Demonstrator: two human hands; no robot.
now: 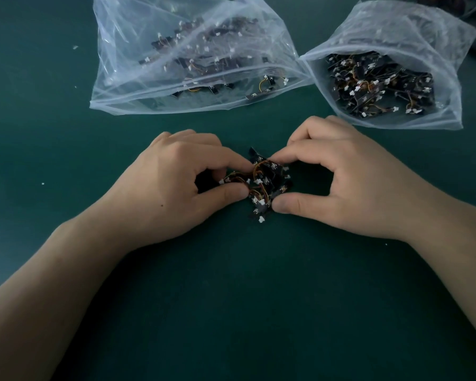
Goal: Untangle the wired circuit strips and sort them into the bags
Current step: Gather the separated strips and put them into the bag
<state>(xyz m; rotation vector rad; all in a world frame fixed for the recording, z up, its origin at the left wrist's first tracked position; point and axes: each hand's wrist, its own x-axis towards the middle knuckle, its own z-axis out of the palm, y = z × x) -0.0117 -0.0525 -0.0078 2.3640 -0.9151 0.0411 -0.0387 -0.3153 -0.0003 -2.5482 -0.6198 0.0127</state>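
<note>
Green mat [66, 160]: two bags [193, 59], both hands [176, 182] pinching strip tangle [261, 182].

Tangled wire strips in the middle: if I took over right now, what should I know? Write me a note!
The left hand pinches the clump of tangled strips between thumb and forefinger, low over the green table.
The right hand pinches the same clump from the other side.
The left bag and the right bag lie beyond the hands, each already holding many strips.
Left to do: pull this clump apart and bag each strip.
</note>
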